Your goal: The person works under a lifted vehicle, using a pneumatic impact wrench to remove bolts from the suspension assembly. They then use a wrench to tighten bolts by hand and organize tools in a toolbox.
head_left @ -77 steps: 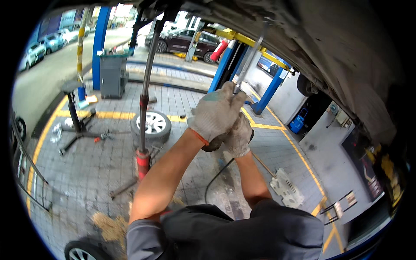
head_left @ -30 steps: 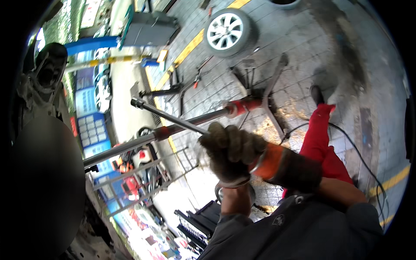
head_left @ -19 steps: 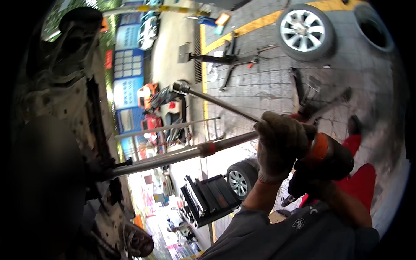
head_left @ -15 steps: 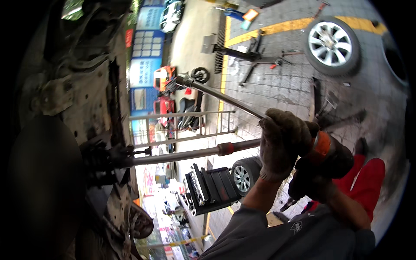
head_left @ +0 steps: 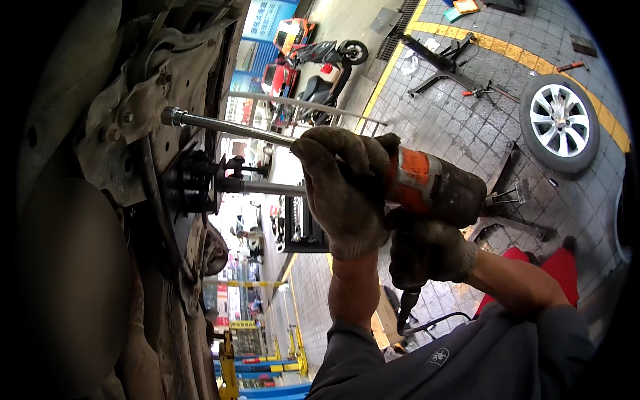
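My left hand [head_left: 343, 187], in a grimy knitted glove, is closed round the front of an orange-and-black impact wrench [head_left: 437, 190] where its long steel extension [head_left: 233, 127] comes out. My gloved right hand [head_left: 430, 247] wraps round the wrench's handle, with a hose hanging below it. The socket [head_left: 173, 116] on the extension's tip points at the car's underside [head_left: 120, 167], near a bolted bracket; whether it touches, I cannot tell. A steel support pole [head_left: 267, 188] reaches a dark mounting head [head_left: 200, 183] against the underside, partly hidden behind my left hand.
A loose wheel [head_left: 560, 125], a stand with legs [head_left: 440, 63] and scattered tools lie on the paved floor. A metal railing [head_left: 307, 107], parked scooters [head_left: 327, 90] and cars are farther off. A black tool cart [head_left: 290, 233] stands behind the pole; yellow lift parts [head_left: 293, 350] show below.
My hands and the wrench have swung leftward toward the underside, the extension now lying closer to level with its socket by the bracket. The view has turned, showing more of the underside.
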The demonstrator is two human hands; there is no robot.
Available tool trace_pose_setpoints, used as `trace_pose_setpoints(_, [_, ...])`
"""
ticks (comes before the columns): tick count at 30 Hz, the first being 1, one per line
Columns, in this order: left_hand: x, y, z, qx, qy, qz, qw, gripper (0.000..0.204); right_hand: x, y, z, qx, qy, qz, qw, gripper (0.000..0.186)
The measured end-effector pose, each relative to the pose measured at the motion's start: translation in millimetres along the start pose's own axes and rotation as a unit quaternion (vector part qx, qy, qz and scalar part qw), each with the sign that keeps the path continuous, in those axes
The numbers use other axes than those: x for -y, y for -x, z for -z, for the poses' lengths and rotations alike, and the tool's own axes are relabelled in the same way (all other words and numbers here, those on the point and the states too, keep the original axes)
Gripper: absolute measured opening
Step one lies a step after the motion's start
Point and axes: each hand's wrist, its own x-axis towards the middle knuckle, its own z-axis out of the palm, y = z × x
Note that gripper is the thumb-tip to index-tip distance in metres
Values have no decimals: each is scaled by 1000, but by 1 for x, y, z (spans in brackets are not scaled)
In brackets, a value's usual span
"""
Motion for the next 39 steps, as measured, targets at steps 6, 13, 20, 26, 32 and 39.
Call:
trace_pose_setpoints(6, [-20, 2, -12, -103, -68, -33, 992, 51, 4, -15, -10, 42, -27, -60, 997, 32])
trace_pose_setpoints(13, [-40, -5, -27, -155, -129, -50, 978, 47, 5, -30, -20, 39, -34, -72, 996, 35])
trace_pose_setpoints(20, [-36, -12, 11, 59, 64, -57, 995, 48, 8, -22, -27, 29, -16, -105, 994, 43])
trace_pose_setpoints(26, [-38, -21, 21, 144, 142, -37, 979, 50, 8, -23, -20, 87, -61, -137, 985, 40])
trace_pose_setpoints(32, [-40, -16, -20, -284, -187, -79, 937, 45, 19, -42, -12, 148, -136, -180, 963, 42])
trace_pose_setpoints(39, [-43, -16, -18, -274, -221, -58, 934, 45, 3, -51, -15, 198, -225, -201, 932, 18])
